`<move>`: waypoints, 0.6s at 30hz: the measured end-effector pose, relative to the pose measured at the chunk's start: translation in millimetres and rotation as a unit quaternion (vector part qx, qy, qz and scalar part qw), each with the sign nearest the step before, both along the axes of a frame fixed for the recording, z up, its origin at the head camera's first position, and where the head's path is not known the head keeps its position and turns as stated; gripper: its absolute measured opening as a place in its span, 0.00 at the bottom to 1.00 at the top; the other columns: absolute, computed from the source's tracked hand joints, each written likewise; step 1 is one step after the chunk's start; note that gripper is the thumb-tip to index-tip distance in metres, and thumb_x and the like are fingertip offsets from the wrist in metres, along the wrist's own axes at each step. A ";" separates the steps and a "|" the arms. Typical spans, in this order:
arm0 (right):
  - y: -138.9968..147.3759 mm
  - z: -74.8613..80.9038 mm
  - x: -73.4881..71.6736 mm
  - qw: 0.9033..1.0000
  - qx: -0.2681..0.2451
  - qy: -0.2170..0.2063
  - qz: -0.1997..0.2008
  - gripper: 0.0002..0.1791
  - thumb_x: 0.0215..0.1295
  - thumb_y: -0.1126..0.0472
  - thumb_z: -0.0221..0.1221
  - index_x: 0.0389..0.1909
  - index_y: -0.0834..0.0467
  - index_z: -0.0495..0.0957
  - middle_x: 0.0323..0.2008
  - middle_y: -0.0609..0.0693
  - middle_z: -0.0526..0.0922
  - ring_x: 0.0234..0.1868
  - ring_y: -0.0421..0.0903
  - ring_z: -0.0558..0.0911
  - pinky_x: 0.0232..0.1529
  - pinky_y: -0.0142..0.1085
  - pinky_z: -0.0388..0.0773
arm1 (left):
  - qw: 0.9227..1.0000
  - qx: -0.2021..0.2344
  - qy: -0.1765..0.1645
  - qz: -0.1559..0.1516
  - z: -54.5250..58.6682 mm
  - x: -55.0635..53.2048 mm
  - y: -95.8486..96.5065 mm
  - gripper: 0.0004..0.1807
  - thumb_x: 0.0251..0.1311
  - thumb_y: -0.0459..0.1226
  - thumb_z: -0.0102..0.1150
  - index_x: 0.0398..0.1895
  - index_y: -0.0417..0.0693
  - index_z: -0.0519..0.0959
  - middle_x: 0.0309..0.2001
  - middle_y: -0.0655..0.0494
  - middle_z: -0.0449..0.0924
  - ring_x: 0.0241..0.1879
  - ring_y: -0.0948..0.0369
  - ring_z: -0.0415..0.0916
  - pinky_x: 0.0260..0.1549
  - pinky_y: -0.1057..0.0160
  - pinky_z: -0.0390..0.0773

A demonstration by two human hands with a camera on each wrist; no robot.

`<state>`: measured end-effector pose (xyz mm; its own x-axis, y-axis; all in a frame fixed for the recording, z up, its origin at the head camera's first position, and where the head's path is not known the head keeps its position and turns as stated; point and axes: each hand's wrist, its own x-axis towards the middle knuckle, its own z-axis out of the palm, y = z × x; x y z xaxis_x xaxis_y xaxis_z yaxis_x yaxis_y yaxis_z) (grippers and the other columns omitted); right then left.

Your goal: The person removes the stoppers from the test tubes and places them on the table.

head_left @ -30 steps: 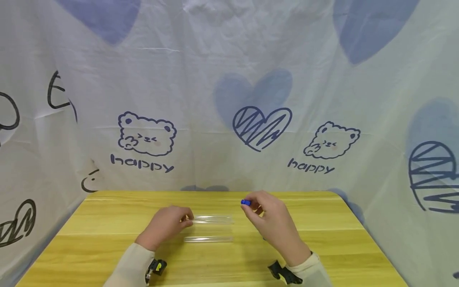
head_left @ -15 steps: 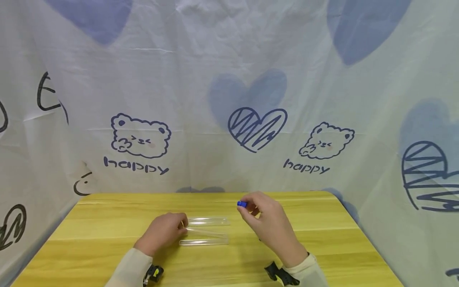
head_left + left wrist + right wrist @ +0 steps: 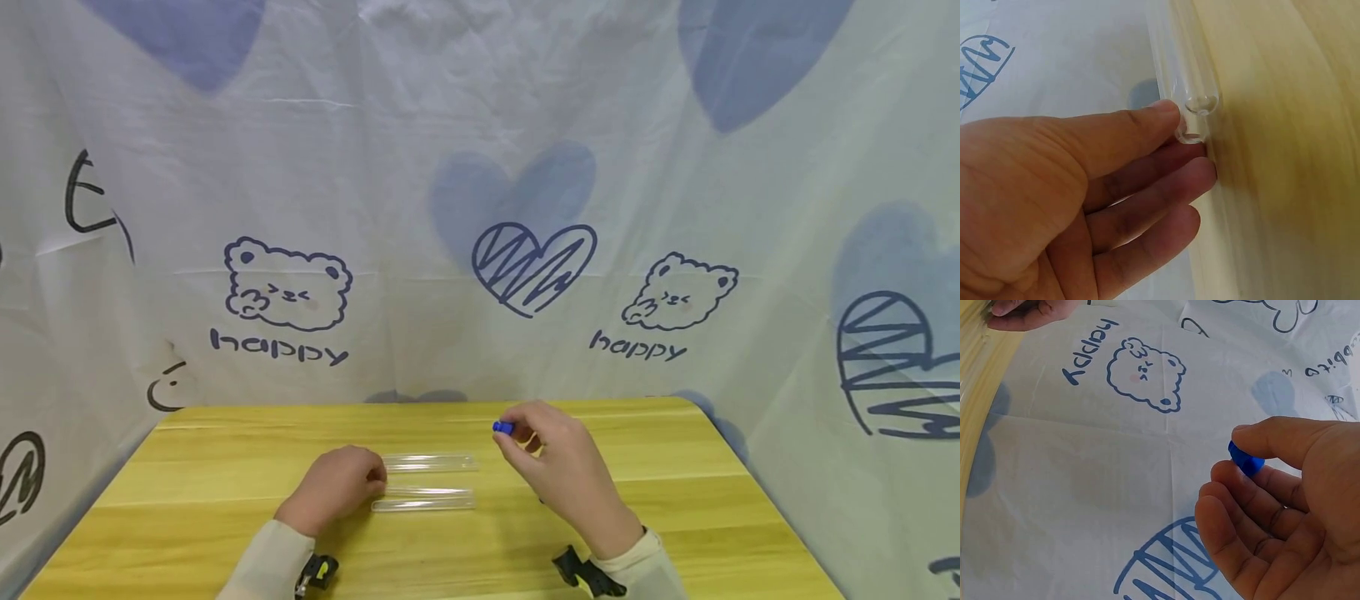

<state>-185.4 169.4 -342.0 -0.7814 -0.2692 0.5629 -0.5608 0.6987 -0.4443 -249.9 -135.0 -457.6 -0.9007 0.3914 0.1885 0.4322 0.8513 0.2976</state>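
Note:
Several clear test tubes lie on the wooden table. In the head view one glassy group, the rear test tubes (image 3: 431, 462), lies behind, and a front test tube (image 3: 423, 504) lies nearer, with another test tube (image 3: 431, 492) close behind it. My left hand (image 3: 341, 483) is at the left end of these; in the left wrist view its thumb and index finger pinch a tube's rounded end (image 3: 1191, 135), beside a second rounded end (image 3: 1202, 103). My right hand (image 3: 558, 462) holds a small blue stopper (image 3: 1247, 459) between thumb and fingertips, above the table, right of the tubes.
The yellow wood-grain table (image 3: 637, 467) ends at a pale printed cloth (image 3: 412, 333) hung behind and at the sides. A small dark thing (image 3: 542, 501) shows at the edge of the right hand, mostly hidden. Both wrists wear black straps.
A tube in the left hand came forward from the rear group, first slanted, and now lies nearly parallel to the front tube. The right hand keeps its blue stopper almost still. The view shifted slightly.

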 end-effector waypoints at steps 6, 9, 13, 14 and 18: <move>-2.5 -1.6 -1.6 1.000 0.005 -0.005 0.003 0.06 0.64 0.61 0.72 0.39 0.51 0.85 0.33 0.37 0.82 0.32 0.34 0.78 0.32 0.27 0.81 | 1.000 0.024 0.006 0.010 7.3 0.3 -0.8 0.08 0.63 0.34 0.69 0.27 0.54 0.86 0.29 0.66 0.83 0.30 0.65 0.78 0.38 0.57 0.83; -3.4 -3.2 -3.0 1.000 0.005 -0.008 0.011 0.07 0.64 0.62 0.72 0.39 0.51 0.85 0.32 0.39 0.82 0.32 0.34 0.78 0.32 0.29 0.82 | 0.998 0.047 0.035 0.022 22.7 2.9 -0.7 0.06 0.67 0.33 0.66 0.32 0.52 0.87 0.32 0.63 0.86 0.33 0.64 0.82 0.40 0.56 0.84; -4.4 -4.6 -3.7 1.000 0.011 -0.015 0.008 0.07 0.64 0.63 0.72 0.38 0.51 0.85 0.33 0.40 0.82 0.32 0.35 0.79 0.32 0.31 0.83 | 0.996 0.063 0.051 0.038 56.5 16.9 -4.7 0.03 0.70 0.38 0.64 0.41 0.51 0.87 0.37 0.61 0.87 0.37 0.61 0.84 0.40 0.55 0.84; -4.5 -4.7 -3.6 1.000 0.013 -0.018 0.003 0.06 0.64 0.62 0.72 0.39 0.51 0.85 0.33 0.39 0.82 0.32 0.36 0.79 0.33 0.31 0.83 | 0.996 0.066 0.051 0.043 65.6 21.7 -6.1 0.05 0.71 0.39 0.64 0.43 0.50 0.86 0.38 0.60 0.87 0.38 0.60 0.84 0.41 0.54 0.84; -4.3 -4.5 -3.4 1.000 0.015 -0.021 -0.012 0.07 0.66 0.62 0.70 0.43 0.52 0.84 0.33 0.39 0.82 0.33 0.38 0.81 0.34 0.33 0.84 | 0.993 0.076 0.061 0.064 93.9 39.5 -13.2 0.09 0.72 0.42 0.63 0.49 0.50 0.85 0.41 0.59 0.88 0.41 0.57 0.85 0.41 0.50 0.84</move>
